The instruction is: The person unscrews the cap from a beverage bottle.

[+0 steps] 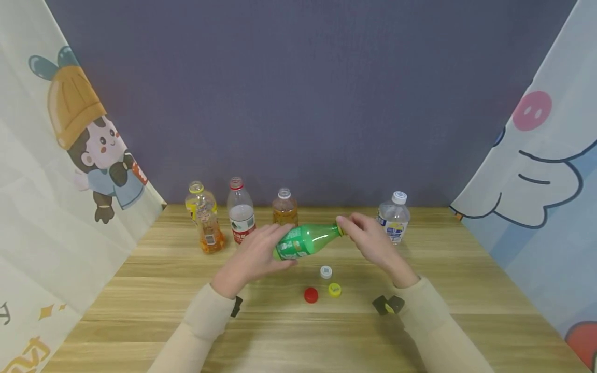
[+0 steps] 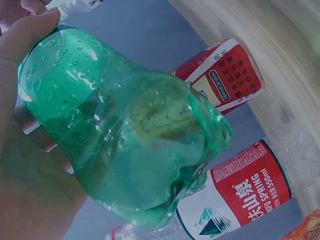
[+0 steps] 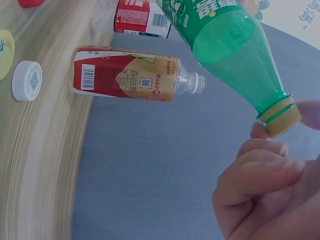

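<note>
Green translucent plastic bottle with a printed label [image 1: 308, 241] is hanging above the middle of the wood-grain table [image 1: 289, 336], tilting nearly onto its side with its neck pointing right. The left hand [image 1: 256, 254] is curling round the lower body, presumably because that wide part is giving a steady hold and leaving the neck free. The right hand [image 1: 370, 241] is pinching the yellow plastic screw cap [image 3: 280, 118] between thumb and fingers, and the tilt is probably bringing it within easy reach. Nearer the person, a round white plastic cap [image 1: 326, 272], a round red plastic cap [image 1: 311, 295] and a round bright-yellow plastic cap [image 1: 335, 290] are lying close together. Toward the far left and centre, a clear plastic bottle with amber contents [image 1: 205, 220], a clear plastic bottle with a red-and-white label [image 1: 241, 210] and a plastic bottle with a red-and-gold label [image 3: 127, 74] are standing uncapped; their yellow, red and white neck rings are seemingly matching the loose caps. At the far right, a clear plastic bottle with a blue-and-white label [image 1: 394, 220] is standing apart, wearing its white cap [image 1: 399, 197].
</note>
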### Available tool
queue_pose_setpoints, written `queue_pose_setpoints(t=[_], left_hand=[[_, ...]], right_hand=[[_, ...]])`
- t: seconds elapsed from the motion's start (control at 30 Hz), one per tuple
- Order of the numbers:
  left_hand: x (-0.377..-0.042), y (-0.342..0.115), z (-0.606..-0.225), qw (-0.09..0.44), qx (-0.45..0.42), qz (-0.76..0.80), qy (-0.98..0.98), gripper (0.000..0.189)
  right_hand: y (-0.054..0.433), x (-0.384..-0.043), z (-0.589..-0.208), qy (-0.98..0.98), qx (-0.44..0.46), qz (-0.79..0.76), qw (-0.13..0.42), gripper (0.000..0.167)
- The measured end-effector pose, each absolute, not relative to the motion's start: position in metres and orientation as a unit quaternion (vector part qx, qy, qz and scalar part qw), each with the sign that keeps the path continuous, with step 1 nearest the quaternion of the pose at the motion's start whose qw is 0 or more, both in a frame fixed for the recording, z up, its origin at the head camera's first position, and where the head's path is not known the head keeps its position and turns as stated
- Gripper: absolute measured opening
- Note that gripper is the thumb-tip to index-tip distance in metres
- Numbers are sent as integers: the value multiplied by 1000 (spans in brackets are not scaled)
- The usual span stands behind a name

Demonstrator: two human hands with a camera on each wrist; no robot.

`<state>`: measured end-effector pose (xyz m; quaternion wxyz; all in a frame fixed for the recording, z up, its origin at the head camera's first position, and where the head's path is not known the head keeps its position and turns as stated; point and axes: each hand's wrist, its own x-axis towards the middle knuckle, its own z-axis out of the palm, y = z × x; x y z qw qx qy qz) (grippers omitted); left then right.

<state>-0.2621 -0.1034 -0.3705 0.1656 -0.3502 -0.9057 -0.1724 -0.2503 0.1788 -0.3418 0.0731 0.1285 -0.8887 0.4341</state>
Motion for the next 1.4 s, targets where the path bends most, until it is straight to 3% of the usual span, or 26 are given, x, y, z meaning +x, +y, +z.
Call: queue_pose_setpoints(t=[0.2,0.4,1.27,1.4], left_hand=[[-262,-103,-371,161,-349,-173,-907,84],[-262,-102,-371,165,-354,-171,-905,84],[-264,-102,-372,157,-346,-180,-907,82],[-265,-102,-373,153,-346,-184,-907,83]], right_hand=[[177,-250,-340,-901,84,420,66,65],[175,-250,-339,-908,61,411,46,67],[184,-248,-341,-869,154,467,53,34],[185,-248,-342,-863,161,475,52,36]])
